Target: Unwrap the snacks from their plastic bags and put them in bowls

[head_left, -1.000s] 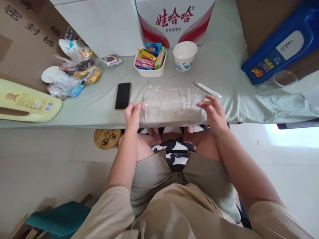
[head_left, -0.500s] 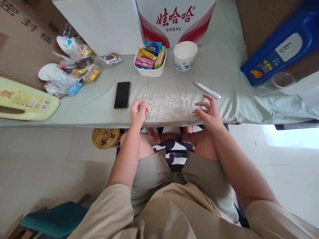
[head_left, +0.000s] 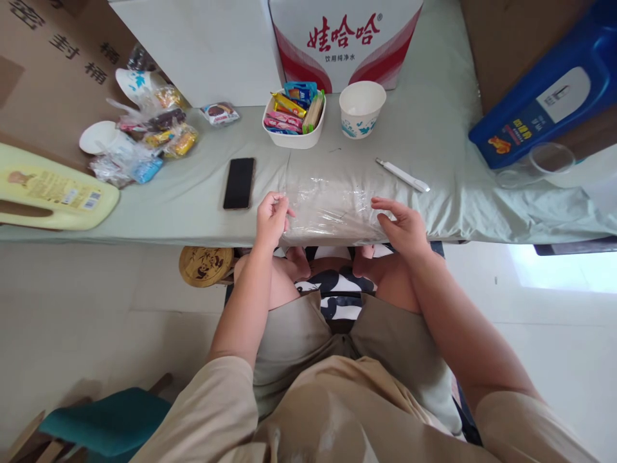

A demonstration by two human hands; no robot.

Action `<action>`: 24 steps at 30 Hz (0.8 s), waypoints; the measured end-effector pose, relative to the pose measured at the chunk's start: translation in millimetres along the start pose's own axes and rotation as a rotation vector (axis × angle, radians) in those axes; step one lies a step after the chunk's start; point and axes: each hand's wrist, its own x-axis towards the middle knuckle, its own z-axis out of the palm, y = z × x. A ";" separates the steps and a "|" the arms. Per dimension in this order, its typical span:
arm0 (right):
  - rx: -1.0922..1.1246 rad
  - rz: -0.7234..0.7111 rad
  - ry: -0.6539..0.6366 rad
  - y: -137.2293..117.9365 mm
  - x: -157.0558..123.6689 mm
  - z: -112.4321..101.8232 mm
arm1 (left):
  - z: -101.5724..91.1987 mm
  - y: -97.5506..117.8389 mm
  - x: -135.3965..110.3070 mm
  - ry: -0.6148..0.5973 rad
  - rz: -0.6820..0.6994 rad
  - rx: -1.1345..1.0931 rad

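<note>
Clear plastic film (head_left: 332, 209) wants even, gentle tension: our left hand (head_left: 271, 220) is curled beside it (pinching, we can't tell), our right hand (head_left: 403, 228) spreads thumb from fingers.

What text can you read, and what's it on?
"娃哈哈®": white and red cardboard box
"饮用纯净水": same box
"密封桶": brown cardboard box
"桶": brown box, rest cut off
Too blurred: labels on blue plastic jug, yellow plastic jug, colourful snack wrappers
</note>
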 end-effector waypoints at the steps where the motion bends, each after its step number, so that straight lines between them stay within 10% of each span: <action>1: -0.033 0.000 0.008 0.3 0.5 0.4 | 0.2 0.0 0.3 0.010 -0.016 0.010; 24: -0.631 -0.051 -0.034 4.4 -8.7 22.2 | -3.5 -12.5 8.4 0.178 0.306 0.685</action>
